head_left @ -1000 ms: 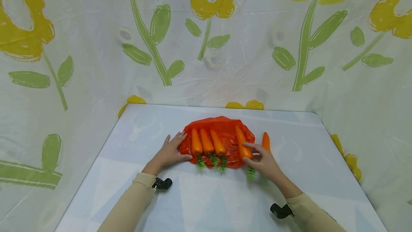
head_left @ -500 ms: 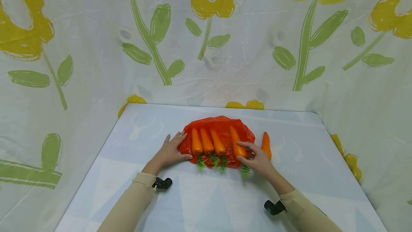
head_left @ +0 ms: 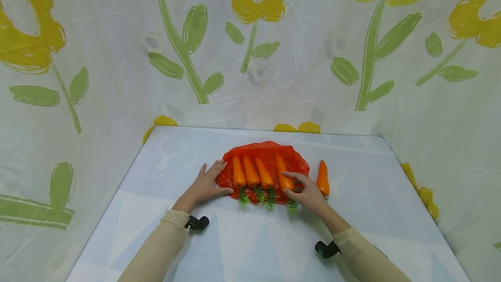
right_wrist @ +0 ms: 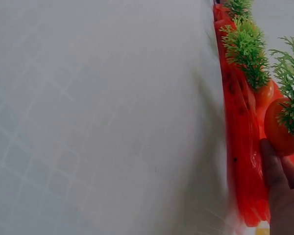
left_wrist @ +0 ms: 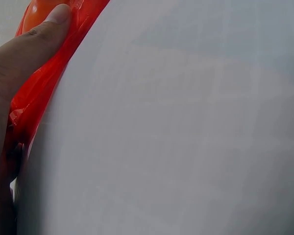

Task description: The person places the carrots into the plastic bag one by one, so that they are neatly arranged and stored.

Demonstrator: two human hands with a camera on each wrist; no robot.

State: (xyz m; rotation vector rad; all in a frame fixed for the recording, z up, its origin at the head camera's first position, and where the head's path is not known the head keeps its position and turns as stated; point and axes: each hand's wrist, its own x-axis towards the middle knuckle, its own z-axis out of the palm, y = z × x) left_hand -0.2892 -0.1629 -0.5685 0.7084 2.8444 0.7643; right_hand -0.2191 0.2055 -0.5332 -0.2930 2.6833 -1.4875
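A red plastic bag (head_left: 270,148) lies flat near the back of the table, with three orange carrots (head_left: 251,172) side by side on its left half, green leafy tops toward me. My left hand (head_left: 205,185) rests with spread fingers on the bag's left edge; its thumb (left_wrist: 36,44) lies over the red plastic in the left wrist view. My right hand (head_left: 309,193) pinches a fourth carrot (head_left: 282,169) by its thick end, over the bag's right half. In the right wrist view that carrot's round end (right_wrist: 277,129) sits against the fingers (right_wrist: 273,169).
Another carrot (head_left: 322,177) lies on the table (head_left: 360,212) just right of the bag, its leafy end mostly hidden behind my right hand. A curtain (head_left: 297,86) with printed yellow flowers surrounds the table's back and sides.
My right hand has moved left with its carrot, bringing it from the bag's right side closer to the row of three. The left hand has stayed in place.
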